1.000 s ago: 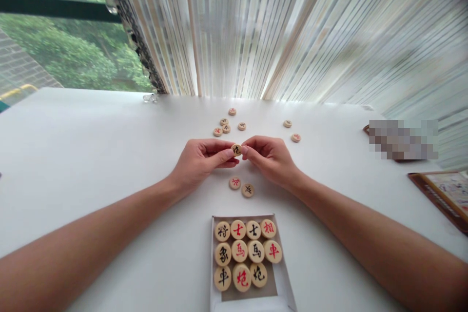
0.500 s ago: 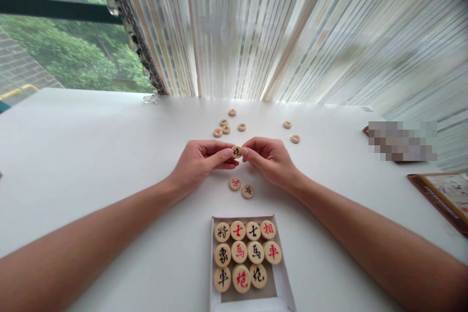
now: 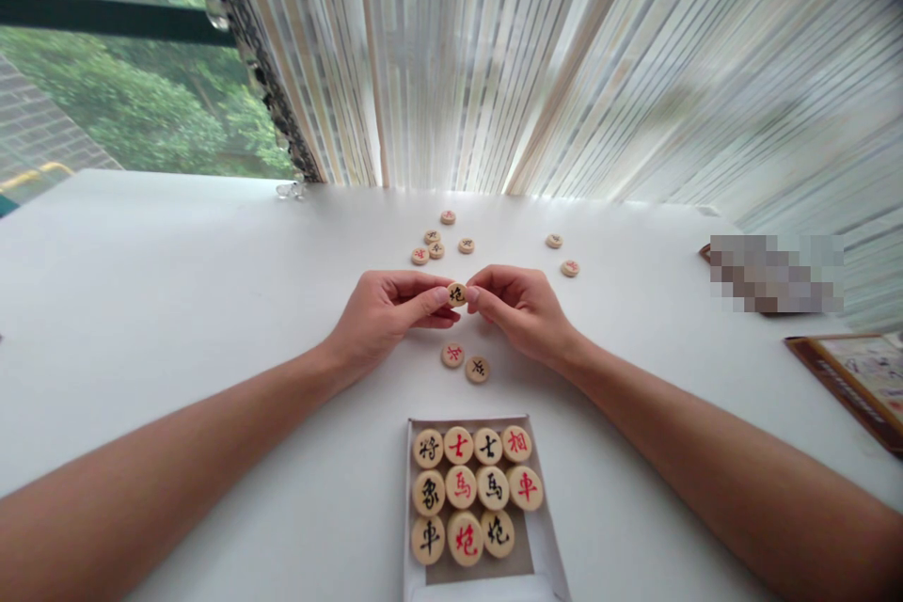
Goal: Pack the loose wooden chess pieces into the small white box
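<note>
Above the middle of the white table, a round wooden Chinese chess piece [image 3: 457, 294] with a black character faces me. My left hand [image 3: 399, 301] pinches its left edge between thumb and fingers. From the other side, my right hand [image 3: 514, 301] grips the right edge with thumb and forefinger. Just below my hands lie a red-lettered piece [image 3: 452, 356] and a black-lettered piece [image 3: 478, 370]. Nearest me is an open white cardboard box [image 3: 409, 574] with several red and black pieces in rows, face up; its front right corner shows bare grey bottom.
Beyond my hands, several pieces lie loosely, including a red one [image 3: 448, 217] and a black one [image 3: 467, 245]. Two more, one a red piece [image 3: 570, 268], are farther right. Brown printed boards [image 3: 847, 386] lie at the right edge. A string curtain [image 3: 437, 56] hangs behind the table.
</note>
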A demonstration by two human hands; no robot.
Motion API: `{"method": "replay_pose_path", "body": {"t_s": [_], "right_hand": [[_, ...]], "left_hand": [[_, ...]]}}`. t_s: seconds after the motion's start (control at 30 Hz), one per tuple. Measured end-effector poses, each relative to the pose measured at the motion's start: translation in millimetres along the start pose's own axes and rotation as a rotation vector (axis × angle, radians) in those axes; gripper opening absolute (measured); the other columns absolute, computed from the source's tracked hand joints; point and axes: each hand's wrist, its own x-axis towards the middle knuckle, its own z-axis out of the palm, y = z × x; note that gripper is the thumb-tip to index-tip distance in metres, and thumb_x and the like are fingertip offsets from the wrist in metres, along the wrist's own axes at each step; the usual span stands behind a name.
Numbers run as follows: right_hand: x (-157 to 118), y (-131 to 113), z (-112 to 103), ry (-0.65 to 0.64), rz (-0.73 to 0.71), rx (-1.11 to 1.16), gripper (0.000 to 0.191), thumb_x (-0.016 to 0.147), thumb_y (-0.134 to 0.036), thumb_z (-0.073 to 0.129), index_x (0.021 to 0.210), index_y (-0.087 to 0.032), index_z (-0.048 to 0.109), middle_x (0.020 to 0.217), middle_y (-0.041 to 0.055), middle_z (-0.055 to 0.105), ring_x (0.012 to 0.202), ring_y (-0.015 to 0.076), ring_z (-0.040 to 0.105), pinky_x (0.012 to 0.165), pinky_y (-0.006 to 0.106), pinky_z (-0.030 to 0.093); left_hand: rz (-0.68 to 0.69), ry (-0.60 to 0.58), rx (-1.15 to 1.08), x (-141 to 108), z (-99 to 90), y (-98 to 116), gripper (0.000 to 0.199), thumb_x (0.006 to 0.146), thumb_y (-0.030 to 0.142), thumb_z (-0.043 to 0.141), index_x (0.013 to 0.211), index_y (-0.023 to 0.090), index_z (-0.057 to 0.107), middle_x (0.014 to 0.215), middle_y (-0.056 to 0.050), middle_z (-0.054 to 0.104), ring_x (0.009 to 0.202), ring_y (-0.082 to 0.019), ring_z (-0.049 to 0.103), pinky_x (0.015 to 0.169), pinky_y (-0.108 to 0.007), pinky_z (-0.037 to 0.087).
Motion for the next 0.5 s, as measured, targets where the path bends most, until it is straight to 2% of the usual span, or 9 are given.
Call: {"method": "replay_pose_path", "body": {"t_s": [0.5], "right_hand": [[0.3, 0.9, -0.4, -0.016, 0.011, -0.004, 0.035, 0.082, -0.045, 0.085, 0.083, -0.012, 0.075, 0.068, 0.0015, 0.065, 0.057, 0.0073, 0.045, 0.051, 0.021, 0.031]], "left_hand": [[-0.013, 0.016, 0.003, -0.4, 0.7, 1.8, 0.024, 0.083, 0.034, 0.089, 0.101, 0.018, 0.086, 0.097, -0.008, 0.082, 0.083, -0.019, 0.079, 0.080, -0.028, 0.068]]}}
